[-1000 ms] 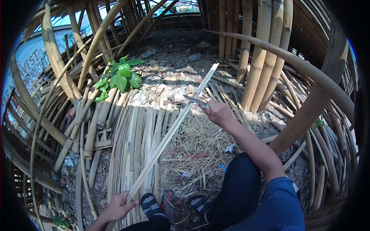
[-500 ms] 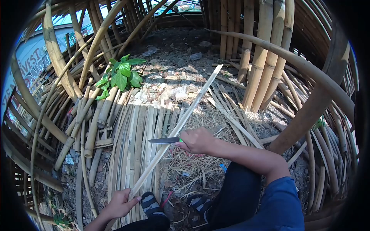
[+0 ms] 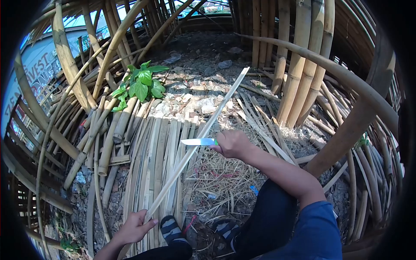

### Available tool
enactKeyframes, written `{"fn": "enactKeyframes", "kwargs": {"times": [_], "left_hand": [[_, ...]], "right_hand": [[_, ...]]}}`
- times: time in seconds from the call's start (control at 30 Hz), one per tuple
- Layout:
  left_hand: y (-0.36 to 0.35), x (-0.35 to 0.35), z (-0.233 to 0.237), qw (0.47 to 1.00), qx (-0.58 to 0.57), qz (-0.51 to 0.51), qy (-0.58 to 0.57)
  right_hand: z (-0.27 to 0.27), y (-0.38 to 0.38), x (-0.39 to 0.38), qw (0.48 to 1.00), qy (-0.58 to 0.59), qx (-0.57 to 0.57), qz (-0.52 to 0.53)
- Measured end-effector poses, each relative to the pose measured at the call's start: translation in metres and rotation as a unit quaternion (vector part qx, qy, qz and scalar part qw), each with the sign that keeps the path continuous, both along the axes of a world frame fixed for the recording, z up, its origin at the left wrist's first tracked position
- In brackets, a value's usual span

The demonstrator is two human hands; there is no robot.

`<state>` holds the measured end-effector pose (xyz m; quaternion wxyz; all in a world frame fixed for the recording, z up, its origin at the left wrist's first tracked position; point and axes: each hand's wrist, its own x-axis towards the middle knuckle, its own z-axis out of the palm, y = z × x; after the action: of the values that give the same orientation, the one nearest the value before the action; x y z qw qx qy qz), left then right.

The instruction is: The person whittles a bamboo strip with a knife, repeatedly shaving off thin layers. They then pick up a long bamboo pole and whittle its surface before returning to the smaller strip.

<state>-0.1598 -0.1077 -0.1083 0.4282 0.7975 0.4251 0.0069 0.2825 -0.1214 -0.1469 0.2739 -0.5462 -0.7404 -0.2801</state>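
Observation:
My left hand (image 3: pixel 135 227) is closed round the lower end of a long pale bamboo strip (image 3: pixel 173 178), which slants up to the right over the ground. My right hand (image 3: pixel 232 144) grips the green handle of a knife (image 3: pixel 199 141). The blade points left and lies across the strip around its middle, catching bright light. Many split bamboo strips (image 3: pixel 152 149) lie side by side on the ground beneath. Thin shavings (image 3: pixel 221 184) are scattered below my right forearm.
Thick upright bamboo poles (image 3: pixel 303 65) stand at the right, with a curved pole (image 3: pixel 329 63) arching across them. Stacked poles and a leafy green plant (image 3: pixel 141 84) are at the left. My sandalled feet (image 3: pixel 172 229) are at the bottom.
My right hand and the knife have moved up and right along the strip, and the blade now shines brightly. My left hand still holds the strip's lower end.

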Motion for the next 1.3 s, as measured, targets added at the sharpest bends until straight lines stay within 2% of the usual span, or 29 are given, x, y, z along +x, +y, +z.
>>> {"fn": "enactKeyframes", "kwargs": {"times": [0.07,0.13,0.17,0.23,0.33,0.4,0.53,0.6,0.67,0.7,0.73,0.8,0.87,0.93,1.0,1.07,1.1,1.13,1.17,1.23,1.27,1.3], "left_hand": [[-0.006,-0.007,0.002,1.0,0.002,-0.012,0.022],[0.0,-0.003,-0.006,1.0,-0.011,0.001,0.017],[0.008,-0.011,-0.024,1.0,0.008,-0.009,0.008],[0.001,-0.005,-0.012,1.0,-0.006,-0.007,0.012],[0.002,-0.005,-0.01,1.0,-0.028,0.01,0.009],[0.002,-0.005,-0.011,0.999,-0.043,0.022,0.007],[0.001,-0.005,-0.008,0.999,-0.043,0.026,0.009],[0.002,-0.006,-0.01,0.999,-0.033,0.015,0.004],[0.008,-0.019,-0.03,0.999,-0.035,0.0,-0.018],[0.01,-0.025,-0.035,0.998,-0.039,-0.016,-0.036],[0.004,-0.024,-0.03,0.998,-0.047,-0.017,-0.029],[0.003,-0.006,-0.011,0.999,-0.022,-0.015,0.025],[0.004,-0.007,-0.026,0.999,-0.053,0.0,0.012],[0.006,-0.006,-0.016,0.999,-0.044,0.005,0.0],[0.005,-0.006,-0.014,0.999,-0.044,0.004,0.001],[0.005,-0.007,-0.016,0.999,-0.026,-0.007,0.041],[0.005,-0.007,-0.018,0.999,-0.027,-0.007,0.041],[0.005,-0.005,-0.018,0.999,-0.013,-0.015,0.044],[0.006,-0.005,-0.018,0.999,0.003,-0.022,0.048],[0.006,-0.004,-0.018,0.998,-0.002,-0.019,0.053],[0.006,-0.003,-0.018,0.998,-0.006,-0.016,0.058],[0.007,-0.004,-0.02,0.998,-0.005,-0.016,0.059]], "right_hand": [[-0.008,0.015,0.061,0.989,-0.032,0.04,-0.138],[-0.017,0.011,0.037,0.975,0.068,0.012,-0.212],[-0.007,0.014,0.035,0.973,0.065,0.005,-0.221],[-0.019,0.005,0.025,0.967,0.087,-0.01,-0.238],[-0.017,0.001,0.018,0.981,0.054,0.018,-0.184],[-0.014,-0.009,0.001,0.991,0.016,-0.015,-0.131],[-0.009,-0.015,-0.015,0.996,-0.041,0.032,-0.071],[-0.008,-0.02,-0.023,0.995,-0.037,0.034,-0.083],[-0.003,-0.026,-0.023,0.989,-0.148,0.004,0.024],[-0.013,-0.009,0.013,0.992,-0.11,0.038,-0.049],[-0.008,0.005,0.052,0.979,-0.033,0.0,-0.202],[-0.018,0.006,0.041,0.969,0.053,-0.045,-0.235],[-0.012,0.009,0.041,0.97,0.042,-0.05,-0.236],[-0.023,0.004,0.027,0.967,0.065,-0.055,-0.239],[-0.023,0.001,0.021,0.951,0.142,-0.108,-0.252],[-0.036,0.004,0.019,0.951,0.143,-0.111,-0.25],[-0.039,0.007,0.019,0.921,0.289,-0.175,-0.193],[-0.041,0.01,0.021,0.864,0.427,-0.232,-0.13],[-0.043,0.011,0.023,0.864,0.427,-0.231,-0.129],[-0.041,0.01,0.025,0.663,0.667,-0.325,-0.103],[-0.043,0.007,0.024,0.663,0.667,-0.325,-0.103],[-0.042,0.001,0.017,0.787,0.53,-0.297,-0.108]]}}
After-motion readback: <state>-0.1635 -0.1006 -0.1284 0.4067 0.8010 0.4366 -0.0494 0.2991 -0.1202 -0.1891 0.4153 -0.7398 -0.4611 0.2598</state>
